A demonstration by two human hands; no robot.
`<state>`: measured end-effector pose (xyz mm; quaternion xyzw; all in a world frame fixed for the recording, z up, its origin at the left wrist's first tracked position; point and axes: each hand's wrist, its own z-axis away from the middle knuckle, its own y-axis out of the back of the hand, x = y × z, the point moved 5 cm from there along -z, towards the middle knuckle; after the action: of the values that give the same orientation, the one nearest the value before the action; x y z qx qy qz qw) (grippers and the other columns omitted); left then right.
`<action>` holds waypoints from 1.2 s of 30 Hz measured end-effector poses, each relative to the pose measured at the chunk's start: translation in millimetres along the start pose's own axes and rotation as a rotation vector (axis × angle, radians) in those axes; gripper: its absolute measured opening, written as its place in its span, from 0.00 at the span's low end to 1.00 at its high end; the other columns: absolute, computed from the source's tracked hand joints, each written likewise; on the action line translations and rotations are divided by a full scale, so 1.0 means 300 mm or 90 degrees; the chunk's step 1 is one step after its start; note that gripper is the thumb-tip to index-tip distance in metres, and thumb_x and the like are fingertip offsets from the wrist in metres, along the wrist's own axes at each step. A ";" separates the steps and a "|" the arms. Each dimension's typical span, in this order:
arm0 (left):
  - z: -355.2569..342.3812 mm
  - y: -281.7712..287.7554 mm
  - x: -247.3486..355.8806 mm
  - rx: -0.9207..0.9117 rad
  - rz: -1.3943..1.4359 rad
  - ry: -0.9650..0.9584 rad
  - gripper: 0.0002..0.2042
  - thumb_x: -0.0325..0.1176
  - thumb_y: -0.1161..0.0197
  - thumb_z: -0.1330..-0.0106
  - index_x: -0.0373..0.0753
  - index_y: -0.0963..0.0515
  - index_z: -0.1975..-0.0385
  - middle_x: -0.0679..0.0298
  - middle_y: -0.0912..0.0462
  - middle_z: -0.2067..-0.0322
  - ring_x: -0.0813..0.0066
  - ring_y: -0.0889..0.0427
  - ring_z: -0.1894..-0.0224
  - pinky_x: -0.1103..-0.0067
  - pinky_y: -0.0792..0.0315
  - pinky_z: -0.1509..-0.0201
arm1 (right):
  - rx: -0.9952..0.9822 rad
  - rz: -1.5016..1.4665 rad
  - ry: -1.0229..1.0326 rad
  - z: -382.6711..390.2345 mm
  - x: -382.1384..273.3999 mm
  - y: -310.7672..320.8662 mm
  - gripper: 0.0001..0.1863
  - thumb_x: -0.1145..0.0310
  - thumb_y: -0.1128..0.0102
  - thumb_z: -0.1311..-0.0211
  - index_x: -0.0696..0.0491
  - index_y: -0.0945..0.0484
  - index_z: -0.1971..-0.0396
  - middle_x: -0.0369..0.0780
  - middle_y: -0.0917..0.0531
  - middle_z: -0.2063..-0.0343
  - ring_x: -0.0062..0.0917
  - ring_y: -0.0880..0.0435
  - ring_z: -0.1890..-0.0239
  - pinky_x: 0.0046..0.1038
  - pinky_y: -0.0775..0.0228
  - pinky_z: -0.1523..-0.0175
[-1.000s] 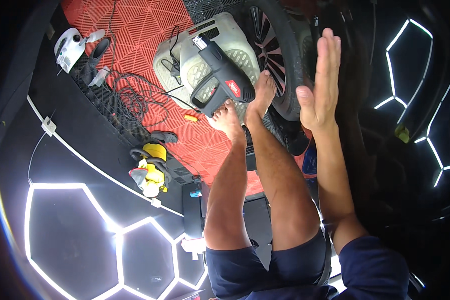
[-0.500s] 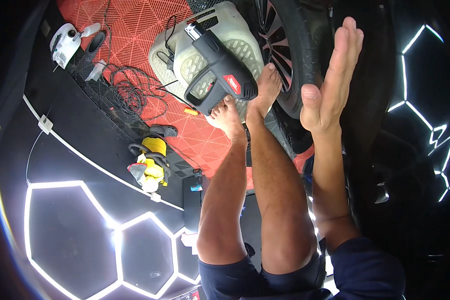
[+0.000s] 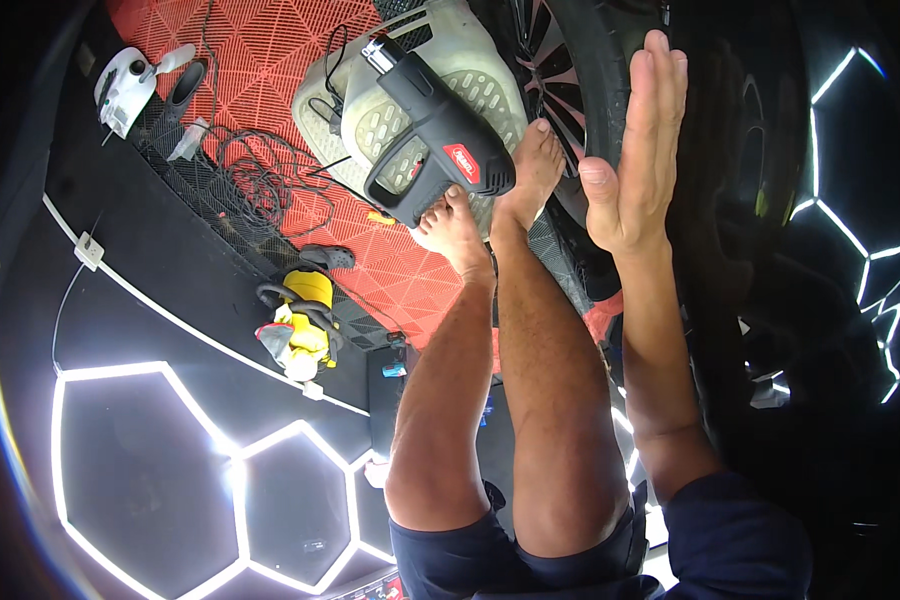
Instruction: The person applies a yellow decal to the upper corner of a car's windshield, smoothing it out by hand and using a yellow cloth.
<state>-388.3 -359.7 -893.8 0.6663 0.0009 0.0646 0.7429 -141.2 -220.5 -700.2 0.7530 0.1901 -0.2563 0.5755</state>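
My right hand (image 3: pixel 642 150) is raised at the right, fingers stretched upward and thumb apart, with nothing in it. It is nearest a dark, glossy car body (image 3: pixel 735 190); whether the palm touches it I cannot tell. Left of the hand, a black heat gun (image 3: pixel 440 110) with a red label and metal nozzle lies on a pale plastic step stool (image 3: pixel 320 95). My bare feet rest by the gun, one against its handle, the other beside its rear end. My left hand is out of view.
A car wheel (image 3: pixel 555 85) stands just right of the stool. On the red grid floor (image 3: pixel 260 60) lie a coiled black cable (image 3: pixel 260 190) and a dark clog (image 3: pixel 327 257). A yellow spray bottle (image 3: pixel 308 290) and a white container (image 3: pixel 125 90) are at the left.
My right hand has shifted slightly left and stays open with fingers up. The heat gun has stayed on the stool.
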 end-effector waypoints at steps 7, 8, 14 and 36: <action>0.233 -0.138 0.090 -0.387 -0.090 -0.065 0.12 0.35 0.49 0.32 0.34 0.23 0.58 0.54 0.20 0.55 0.57 0.27 0.47 0.62 0.37 0.39 | -0.254 0.047 -0.335 0.648 0.219 -0.363 0.43 0.46 0.60 0.32 0.61 0.55 0.28 0.51 0.55 0.27 0.48 0.61 0.24 0.51 0.73 0.26; 0.110 -0.164 -0.013 -0.326 -0.132 -0.046 0.12 0.35 0.49 0.32 0.34 0.23 0.58 0.54 0.20 0.55 0.57 0.27 0.47 0.62 0.37 0.39 | -0.243 0.021 -0.330 0.597 0.157 -0.429 0.43 0.45 0.61 0.31 0.61 0.55 0.28 0.50 0.56 0.26 0.48 0.61 0.24 0.50 0.73 0.26; 0.174 -0.036 0.118 -0.287 -0.053 -0.125 0.13 0.29 0.48 0.39 0.40 0.21 0.57 0.59 0.22 0.51 0.60 0.26 0.49 0.62 0.37 0.40 | 0.035 -0.419 -0.534 0.614 0.210 -0.277 0.40 0.50 0.65 0.26 0.63 0.62 0.28 0.50 0.62 0.26 0.39 0.67 0.24 0.37 0.77 0.24; 0.038 0.038 0.124 -0.220 -0.109 -0.061 0.11 0.30 0.45 0.41 0.36 0.20 0.62 0.60 0.21 0.59 0.61 0.25 0.52 0.63 0.35 0.43 | 0.110 -0.242 -0.697 0.810 0.160 -0.306 0.16 0.76 0.39 0.38 0.59 0.22 0.49 0.40 0.21 0.64 0.22 0.19 0.66 0.22 0.24 0.60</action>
<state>-351.3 -366.2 -878.1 0.5289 0.0109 -0.0317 0.8480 -197.1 -431.0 -850.1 0.5079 -0.0249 -0.7214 0.4702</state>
